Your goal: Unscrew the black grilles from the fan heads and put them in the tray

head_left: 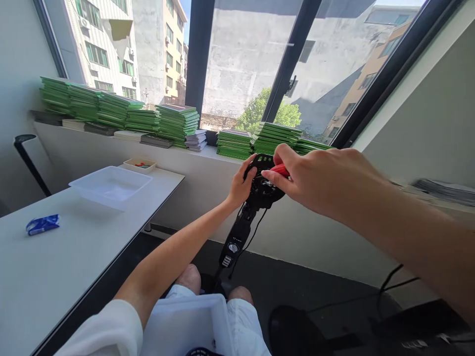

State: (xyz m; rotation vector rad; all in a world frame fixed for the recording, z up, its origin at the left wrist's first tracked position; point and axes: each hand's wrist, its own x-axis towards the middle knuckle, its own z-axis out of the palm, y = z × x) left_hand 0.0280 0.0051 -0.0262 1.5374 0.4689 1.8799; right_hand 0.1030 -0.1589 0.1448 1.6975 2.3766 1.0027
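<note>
In front of the window wall stands a black electric fan point(237, 235) with a control panel on its post and a round head without a front guard. My left hand point(243, 183) is wrapped around the left edge of the fan's motor head point(267, 197). From the right, my right hand point(297, 170) grips a red-handled tool point(279, 170) against the middle of that head. Its working end is hidden, so its kind does not show. On my lap rests a white plastic bin point(185, 309) with a black slotted part point(202, 352) inside, cut off by the frame's bottom edge.
At left, a white table point(74, 262) carries a clear plastic tray point(111, 185), a small box point(139, 164) with red items, and a blue packet point(43, 224). Green stacked books point(176, 123) line the windowsill. A cable point(256, 230) hangs beside the fan post. Dark objects stand on the floor at right.
</note>
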